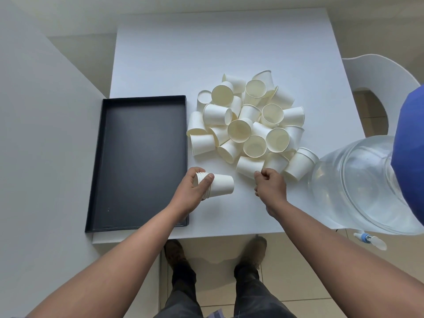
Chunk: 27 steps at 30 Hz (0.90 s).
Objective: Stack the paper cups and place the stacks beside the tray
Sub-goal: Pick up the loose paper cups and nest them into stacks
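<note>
Entry, stacking step, mid-course as I read it. Item one: left hand [199, 185], fingers and thumb curled round the rim end of a short stack [214, 185] held on its side, low over the table [229, 53], just right of the tray [140, 161]; several nested rims show under the thumb, count not legible. Item two: right hand [270, 185], fingers curled tight at the near edge of the pile [246, 125], knuckles towards me; it touches or nearly touches a lying cup [249, 166], but I cannot tell whether it pinches that rim or holds nothing. Item three: pile, loose cups lying all ways, well over a dozen, right of the tray and apart from it. Item four: tray, black, nothing in it. No finished stack stands beside it yet. Next move, in my judgement: secure one cup from the pile's near edge, turn its mouth to match the stack, and slide it on squarely without crushing the thin wall. Obscured: right fingertips behind the knuckles; lower cups buried; a clear water jug [358, 187] cut by the right edge.
</note>
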Each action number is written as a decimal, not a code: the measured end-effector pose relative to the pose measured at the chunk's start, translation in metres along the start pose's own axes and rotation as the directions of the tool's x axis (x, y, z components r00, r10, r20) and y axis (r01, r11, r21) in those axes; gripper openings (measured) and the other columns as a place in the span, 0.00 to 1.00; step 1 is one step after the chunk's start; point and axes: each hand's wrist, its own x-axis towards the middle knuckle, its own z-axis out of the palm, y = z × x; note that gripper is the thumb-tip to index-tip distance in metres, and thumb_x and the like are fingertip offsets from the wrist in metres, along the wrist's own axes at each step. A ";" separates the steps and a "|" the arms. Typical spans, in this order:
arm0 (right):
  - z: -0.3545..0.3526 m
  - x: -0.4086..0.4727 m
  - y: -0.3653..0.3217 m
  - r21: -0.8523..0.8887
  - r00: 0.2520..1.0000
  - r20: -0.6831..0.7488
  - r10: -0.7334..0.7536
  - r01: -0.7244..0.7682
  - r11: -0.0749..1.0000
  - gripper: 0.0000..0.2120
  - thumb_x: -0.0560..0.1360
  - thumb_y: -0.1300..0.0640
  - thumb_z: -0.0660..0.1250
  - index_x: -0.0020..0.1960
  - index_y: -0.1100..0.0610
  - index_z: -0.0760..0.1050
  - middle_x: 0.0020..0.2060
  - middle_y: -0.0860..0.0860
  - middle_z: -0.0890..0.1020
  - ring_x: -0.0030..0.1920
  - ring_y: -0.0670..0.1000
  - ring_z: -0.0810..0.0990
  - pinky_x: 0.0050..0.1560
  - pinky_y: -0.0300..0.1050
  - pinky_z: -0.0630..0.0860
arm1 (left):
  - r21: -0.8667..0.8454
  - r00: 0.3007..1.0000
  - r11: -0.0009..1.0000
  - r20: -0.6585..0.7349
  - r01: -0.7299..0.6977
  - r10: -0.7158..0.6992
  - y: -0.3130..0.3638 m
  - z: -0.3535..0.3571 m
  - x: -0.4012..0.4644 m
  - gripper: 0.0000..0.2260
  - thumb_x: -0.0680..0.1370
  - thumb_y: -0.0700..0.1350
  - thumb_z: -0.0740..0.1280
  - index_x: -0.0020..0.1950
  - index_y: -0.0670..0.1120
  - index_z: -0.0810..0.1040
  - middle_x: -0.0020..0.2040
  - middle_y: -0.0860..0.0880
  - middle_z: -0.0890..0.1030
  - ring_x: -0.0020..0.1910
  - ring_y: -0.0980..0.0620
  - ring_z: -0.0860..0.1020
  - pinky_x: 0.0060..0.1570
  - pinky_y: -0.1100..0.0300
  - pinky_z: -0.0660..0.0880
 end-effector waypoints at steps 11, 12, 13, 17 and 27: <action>-0.009 -0.025 0.008 -0.192 0.952 0.139 -0.274 0.297 0.936 0.15 0.84 0.51 0.61 0.38 0.45 0.70 0.28 0.42 0.70 0.30 0.43 0.67 0.34 0.46 0.64 | 0.053 0.994 0.998 -0.105 -0.030 0.036 0.001 -0.016 0.003 0.29 0.70 0.57 0.80 0.65 0.59 0.69 0.62 0.55 0.73 0.58 0.55 0.77 0.54 0.58 0.77; -0.010 -0.026 0.008 -0.205 0.939 0.132 -0.319 0.340 0.918 0.15 0.84 0.51 0.61 0.38 0.45 0.69 0.28 0.42 0.69 0.30 0.45 0.67 0.34 0.47 0.65 | 0.127 0.993 0.990 -0.096 -0.053 0.065 0.002 -0.017 0.003 0.31 0.69 0.55 0.81 0.66 0.60 0.69 0.63 0.57 0.71 0.58 0.57 0.76 0.53 0.63 0.74; -0.012 -0.027 0.008 -0.207 0.922 0.124 -0.366 0.384 0.900 0.14 0.84 0.50 0.61 0.40 0.46 0.69 0.28 0.44 0.70 0.31 0.46 0.68 0.34 0.48 0.67 | 0.206 0.992 0.975 -0.077 -0.081 0.098 0.002 -0.016 0.003 0.33 0.68 0.54 0.82 0.67 0.61 0.69 0.63 0.57 0.70 0.59 0.58 0.75 0.53 0.67 0.71; -0.012 -0.036 -0.005 -0.119 0.835 0.107 -0.540 0.550 0.827 0.08 0.83 0.49 0.61 0.49 0.49 0.75 0.34 0.50 0.78 0.37 0.59 0.78 0.39 0.60 0.79 | 0.401 0.979 0.896 0.008 -0.190 0.204 0.001 -0.007 0.002 0.41 0.69 0.45 0.80 0.77 0.58 0.65 0.67 0.57 0.69 0.68 0.54 0.69 0.62 0.62 0.67; -0.003 -0.046 -0.036 -0.476 0.341 0.413 -0.845 0.871 0.119 0.04 0.77 0.62 0.72 0.50 0.61 0.84 0.35 0.55 0.80 0.33 0.60 0.77 0.27 0.47 0.72 | 0.384 0.942 0.861 0.095 -0.334 0.322 0.003 0.005 0.002 0.49 0.69 0.44 0.81 0.76 0.67 0.52 0.60 0.71 0.71 0.67 0.50 0.69 0.65 0.54 0.69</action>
